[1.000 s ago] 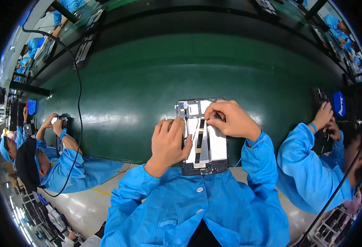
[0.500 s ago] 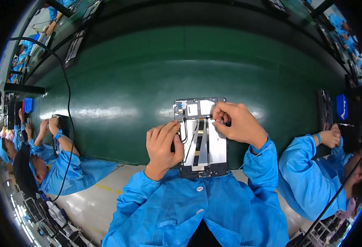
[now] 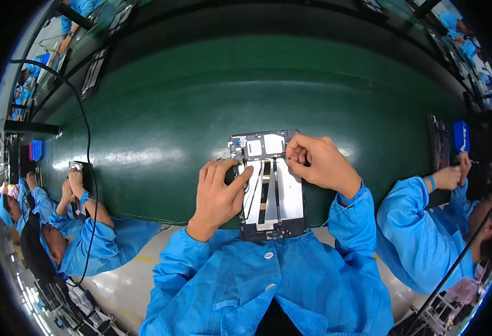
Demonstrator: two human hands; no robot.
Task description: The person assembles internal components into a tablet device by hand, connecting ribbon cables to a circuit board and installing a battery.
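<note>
An opened tablet [image 3: 290,196] lies near the bench's front edge, close to my body, its inside facing up. It has a black frame, silver-white panels and dark flat cables [image 3: 265,193] running lengthwise. My left hand [image 3: 218,193] grips its left side, fingers at the edge and thumb reaching over the inside near the cables' upper ends. At the upper right edge, my right hand [image 3: 327,168] is closed in a pinch, fingertips against the frame. Whatever lies between those fingertips is hidden or too small to name.
Green matting covers the bench [image 3: 173,123]. Co-workers in blue sit to the left [image 3: 111,241] and right [image 3: 425,235], hands at their own work. A blue bin [image 3: 461,136] stands at the right, beside dark panels [image 3: 438,143]. A black cable [image 3: 88,140] hangs at the left.
My left thumb has moved up and inward over the tablet. The tablet appears slightly further left in view, and my right hand keeps its pinch at the upper right edge.
</note>
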